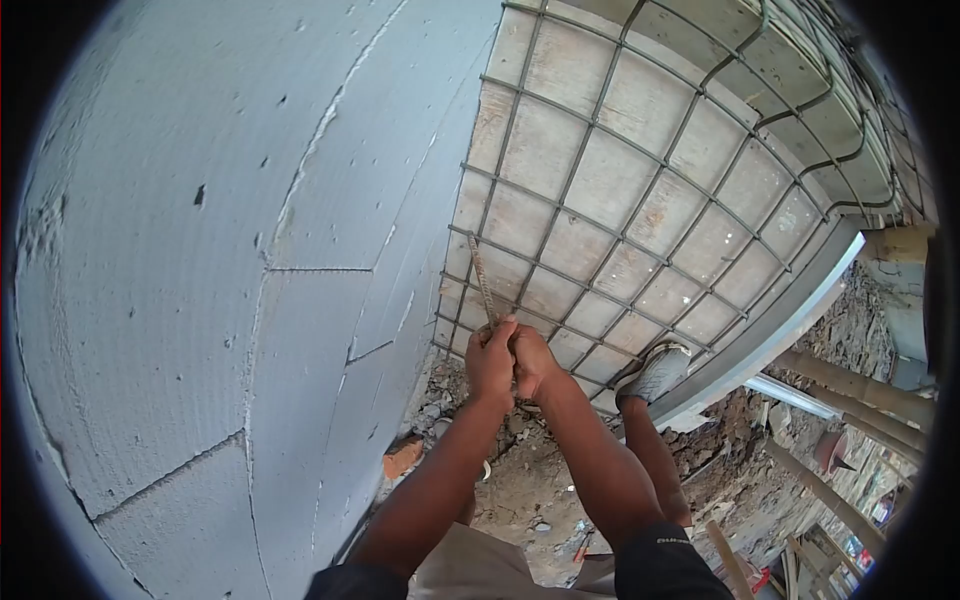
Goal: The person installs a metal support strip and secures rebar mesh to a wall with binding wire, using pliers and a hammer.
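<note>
Both my hands are closed and pressed together in front of me, low over the near edge of a steel bar mesh (590,124). From between them sticks a short rusty, ribbed steel bar (482,275), its far end reaching in among the wires by the wall. My left hand (490,362) wraps round the near end of this bar. Against it, my right hand (534,360) grips too; the fingers hide how the bar's end sits inside them.
A grey block wall (200,300) rises along the left. The mesh lies over a pale slab (640,75), where my shoe (655,372) stands. Rubble and a broken brick (403,457) lie below. Wooden poles (850,385) and a metal-edged rim (790,338) are at right.
</note>
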`<state>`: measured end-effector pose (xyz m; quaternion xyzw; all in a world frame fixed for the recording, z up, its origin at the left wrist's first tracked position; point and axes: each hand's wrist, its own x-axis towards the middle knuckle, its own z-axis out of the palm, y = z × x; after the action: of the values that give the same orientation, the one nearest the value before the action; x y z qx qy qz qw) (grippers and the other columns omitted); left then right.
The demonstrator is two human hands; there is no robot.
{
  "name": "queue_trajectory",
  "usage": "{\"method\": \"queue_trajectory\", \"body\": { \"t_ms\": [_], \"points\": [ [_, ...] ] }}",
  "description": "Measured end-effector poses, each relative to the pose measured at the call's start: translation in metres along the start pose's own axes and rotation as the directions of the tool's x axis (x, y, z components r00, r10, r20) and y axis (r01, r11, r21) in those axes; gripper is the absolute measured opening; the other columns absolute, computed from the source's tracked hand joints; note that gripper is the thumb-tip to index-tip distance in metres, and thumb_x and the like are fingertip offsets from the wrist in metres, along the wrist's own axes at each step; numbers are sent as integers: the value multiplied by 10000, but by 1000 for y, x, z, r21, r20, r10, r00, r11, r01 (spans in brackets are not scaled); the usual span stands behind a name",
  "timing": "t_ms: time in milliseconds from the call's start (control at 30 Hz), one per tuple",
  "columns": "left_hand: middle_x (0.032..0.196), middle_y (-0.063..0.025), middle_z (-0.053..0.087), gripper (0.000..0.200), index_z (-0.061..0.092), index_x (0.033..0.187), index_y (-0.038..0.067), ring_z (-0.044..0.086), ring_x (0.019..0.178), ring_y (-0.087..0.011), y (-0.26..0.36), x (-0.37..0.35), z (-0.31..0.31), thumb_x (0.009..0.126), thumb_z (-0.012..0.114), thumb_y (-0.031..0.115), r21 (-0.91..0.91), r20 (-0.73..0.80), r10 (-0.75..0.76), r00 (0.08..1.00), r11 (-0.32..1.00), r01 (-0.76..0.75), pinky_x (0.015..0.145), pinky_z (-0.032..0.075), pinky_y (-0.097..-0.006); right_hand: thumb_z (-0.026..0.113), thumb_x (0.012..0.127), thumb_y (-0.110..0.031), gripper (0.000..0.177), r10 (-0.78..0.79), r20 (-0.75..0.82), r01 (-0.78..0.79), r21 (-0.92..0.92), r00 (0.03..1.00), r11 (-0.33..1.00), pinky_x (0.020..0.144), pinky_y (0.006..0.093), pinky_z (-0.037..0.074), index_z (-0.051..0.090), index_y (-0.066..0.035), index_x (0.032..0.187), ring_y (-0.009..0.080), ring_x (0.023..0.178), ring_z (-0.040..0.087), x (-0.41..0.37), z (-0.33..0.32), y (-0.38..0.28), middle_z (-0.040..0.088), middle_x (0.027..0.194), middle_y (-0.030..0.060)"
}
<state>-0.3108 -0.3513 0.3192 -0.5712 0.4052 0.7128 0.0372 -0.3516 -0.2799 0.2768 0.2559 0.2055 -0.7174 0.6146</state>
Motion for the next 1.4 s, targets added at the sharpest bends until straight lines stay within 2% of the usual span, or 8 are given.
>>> {"method": "queue_trajectory", "body": {
  "t_ms": [133,500,833,1033,1100,1133,1167,1400],
  "points": [
    [902,-78,621,373,646,1023,8,593,792,-206,-16,5,-8,861,710,338,82,-159,165,973,985,-153,728,483,-345,455,998,-340,331,-118,-449,64,-134,886,989,478,327,375,628,-84,881,151,514,438,5,27,16,561,674,27],
    [903,-62,613,347,642,1040,38,576,812,-151,-29,6,-12,877,686,341,60,-209,302,930,953,-296,710,476,-290,464,1001,-437,356,126,-348,-100,93,929,991,586,343,462,606,-120,924,193,619,550,-9,35,-1,611,768,40],
    [669,20,528,488,653,1114,40,431,507,-61,-2,-24,13,865,657,459,-175,-362,-103,926,984,41,463,327,-211,421,991,-568,453,384,266,-458,327,884,827,542,293,374,554,-151,873,120,581,444,-7,-15,-10,441,634,-42],
    [771,-1,582,302,639,1104,-22,525,645,-67,6,-29,64,825,613,92,124,-424,144,894,987,-100,572,437,-224,478,982,-545,448,393,250,-461,348,885,816,712,302,505,606,-120,925,125,764,594,-10,-22,-40,607,832,-11],
    [814,-14,606,308,629,1112,-37,542,654,-74,-21,-27,81,820,598,57,6,-486,163,859,983,-184,581,448,-222,427,1044,-352,351,514,-92,-466,310,853,829,454,231,380,548,-168,770,51,464,384,-41,20,-89,440,581,-68],
    [793,-14,592,273,626,1085,-27,523,640,-64,-46,-19,74,831,619,73,457,-405,504,763,834,-308,556,438,-211,413,1030,-352,335,551,-47,-541,137,833,830,838,340,558,594,-91,1137,178,887,662,-19,-43,-58,680,1007,65],
    [831,-24,607,266,620,1091,-27,542,657,-69,-28,-22,86,838,615,56,20,-511,216,832,971,-240,566,448,-209,491,971,-555,471,419,162,-444,173,893,879,750,305,506,600,-97,986,135,815,612,-19,-38,-59,626,875,1],
    [832,-3,605,277,611,1090,-23,534,615,-57,-41,-10,28,815,622,7,-87,-346,182,920,971,-224,529,436,-185,463,986,-540,441,311,48,-315,147,949,938,785,330,516,556,-115,915,147,818,600,-5,-39,-15,565,821,10]
  ]
}}
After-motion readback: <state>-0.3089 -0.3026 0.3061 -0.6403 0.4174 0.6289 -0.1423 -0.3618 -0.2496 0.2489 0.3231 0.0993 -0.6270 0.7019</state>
